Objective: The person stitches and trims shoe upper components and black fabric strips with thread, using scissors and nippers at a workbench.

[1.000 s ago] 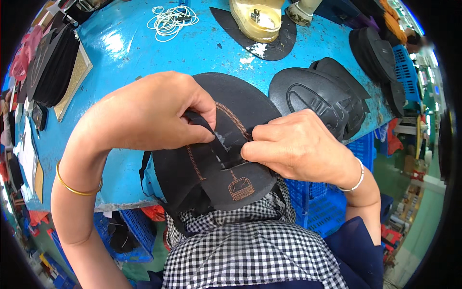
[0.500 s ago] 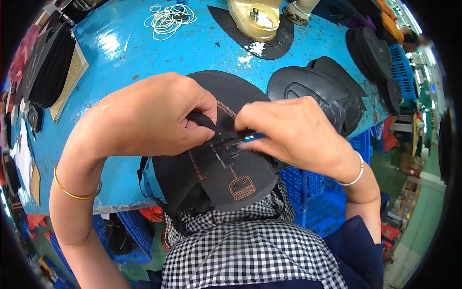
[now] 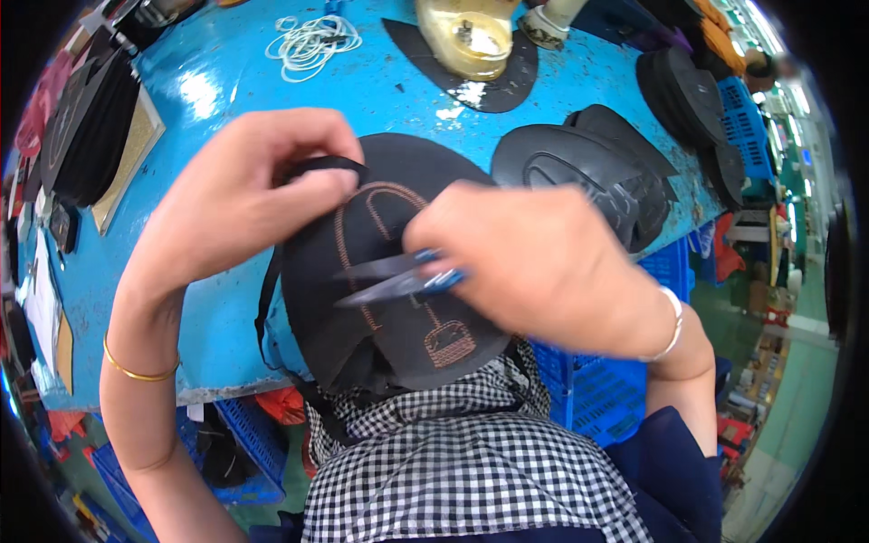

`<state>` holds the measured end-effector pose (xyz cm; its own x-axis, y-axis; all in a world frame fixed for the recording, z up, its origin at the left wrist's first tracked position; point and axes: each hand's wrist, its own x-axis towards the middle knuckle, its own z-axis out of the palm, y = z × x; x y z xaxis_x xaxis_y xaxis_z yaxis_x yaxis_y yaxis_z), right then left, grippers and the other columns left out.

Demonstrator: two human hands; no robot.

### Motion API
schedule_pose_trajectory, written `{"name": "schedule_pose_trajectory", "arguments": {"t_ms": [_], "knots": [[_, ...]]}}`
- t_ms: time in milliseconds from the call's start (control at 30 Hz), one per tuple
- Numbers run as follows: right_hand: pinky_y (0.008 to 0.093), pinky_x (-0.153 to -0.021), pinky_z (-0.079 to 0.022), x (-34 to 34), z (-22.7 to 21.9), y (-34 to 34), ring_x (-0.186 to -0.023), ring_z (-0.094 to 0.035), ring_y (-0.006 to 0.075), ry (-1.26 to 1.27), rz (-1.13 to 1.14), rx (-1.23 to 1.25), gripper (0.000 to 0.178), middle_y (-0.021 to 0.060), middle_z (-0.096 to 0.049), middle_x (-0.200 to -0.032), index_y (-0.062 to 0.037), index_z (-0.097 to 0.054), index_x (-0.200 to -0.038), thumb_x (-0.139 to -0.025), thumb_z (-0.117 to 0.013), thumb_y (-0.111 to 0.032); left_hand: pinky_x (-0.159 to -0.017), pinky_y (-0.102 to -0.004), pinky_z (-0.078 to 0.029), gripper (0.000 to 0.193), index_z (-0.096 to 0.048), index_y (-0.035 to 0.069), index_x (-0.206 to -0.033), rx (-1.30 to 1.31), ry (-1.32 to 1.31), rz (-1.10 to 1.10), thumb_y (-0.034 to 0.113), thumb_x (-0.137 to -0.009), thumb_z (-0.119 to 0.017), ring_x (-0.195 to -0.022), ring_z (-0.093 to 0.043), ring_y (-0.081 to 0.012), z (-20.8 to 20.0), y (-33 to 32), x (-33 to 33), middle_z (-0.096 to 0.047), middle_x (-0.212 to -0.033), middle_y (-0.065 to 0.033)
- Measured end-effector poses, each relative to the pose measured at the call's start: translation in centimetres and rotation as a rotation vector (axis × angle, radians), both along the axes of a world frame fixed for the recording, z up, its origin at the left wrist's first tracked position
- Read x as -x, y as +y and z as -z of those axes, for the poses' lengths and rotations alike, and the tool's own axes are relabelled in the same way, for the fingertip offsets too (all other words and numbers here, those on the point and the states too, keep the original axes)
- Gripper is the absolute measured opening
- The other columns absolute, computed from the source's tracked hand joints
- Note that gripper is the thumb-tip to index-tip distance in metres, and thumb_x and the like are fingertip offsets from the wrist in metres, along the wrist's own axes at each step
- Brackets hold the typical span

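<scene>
The rounded, orange-stitched black sheet [image 3: 394,326] lies at the edge of the blue counter [image 3: 208,127], partly hidden by the right hand [image 3: 543,262] gripping blue-handled scissors [image 3: 389,290]. The left hand [image 3: 240,195] pinches a narrow black strip [image 3: 321,165]. Embossed black pieces [image 3: 552,163] and coiled white cord [image 3: 312,45] lie beyond.

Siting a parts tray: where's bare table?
Widest: blue table between black stack, white cord and left hand. Smaller strip: between white paper and left forearm. Crowded: right side, with black panels; centre, with right hand, scissors, stitched black piece.
</scene>
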<state>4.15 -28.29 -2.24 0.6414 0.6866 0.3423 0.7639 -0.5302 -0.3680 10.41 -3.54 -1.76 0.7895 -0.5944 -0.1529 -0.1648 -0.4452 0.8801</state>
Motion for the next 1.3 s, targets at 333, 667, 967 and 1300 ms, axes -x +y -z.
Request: {"name": "schedule_pose_trajectory", "arguments": {"t_ms": [333, 667, 967, 1300], "knots": [[0.0264, -0.035, -0.039, 5.2, 1.2, 5.3, -0.045, -0.057, 0.0106, -0.282, 0.133, 0.447, 0.018, 0.0319, -0.072, -0.096, 0.0031, -0.065, -0.094, -0.086, -0.062, -0.013, -0.057, -0.0186, -0.034, 0.021, -0.075, 0.002, -0.108, 0.083, -0.160, -0.308, 0.018, -0.099, -0.065, -0.065, -0.048, -0.0006, -4.3, 1.7, 0.7, -0.058, -0.073, 0.0042], [0.0240, -0.076, -0.056, 3.3, 2.5, -10.2, -0.091, -0.069, 0.0107, 0.612, 0.916, -1.197, 0.028, 0.0077, -0.066, -0.114, -0.0017, -0.065, -0.124, -0.101, -0.061, -0.017, -0.058, -0.0169, -0.044, 0.008, -0.069, 0.000, -0.081, 0.051, 0.133, 0.015, 0.004, -0.081, -0.076, -0.068, -0.060, -0.0032, -3.8, -0.8, 1.4, -0.066, -0.077, 0.0007], [0.0182, -0.046, -0.023, 4.3, 3.5, -16.9, -0.054, -0.031, -0.0010, 0.588, 0.932, -0.884, 0.031, -0.0052, -0.046, -0.079, -0.0033, -0.052, -0.133, -0.111, -0.045, -0.024, -0.059, -0.0273, -0.048, 0.013, -0.077, 0.004, -0.089, -0.221, 0.080, 0.408, 0.015, -0.082, -0.080, -0.065, -0.061, -0.0119, -0.5, -4.1, 0.2, -0.073, -0.078, -0.0060], [0.0401, -0.058, -0.051, 0.3, 2.6, -4.8, -0.067, -0.064, 0.0273, 0.277, -0.065, -0.104, 0.022, 0.0052, -0.062, -0.074, -0.0103, -0.060, -0.095, -0.080, -0.075, -0.010, -0.057, -0.0351, -0.047, 0.020, -0.071, 0.005, -0.089, -0.311, -0.459, 0.329, 0.019, -0.080, -0.081, -0.061, -0.063, -0.0210, 0.9, -3.7, 0.5, -0.063, -0.066, -0.0092]]}}
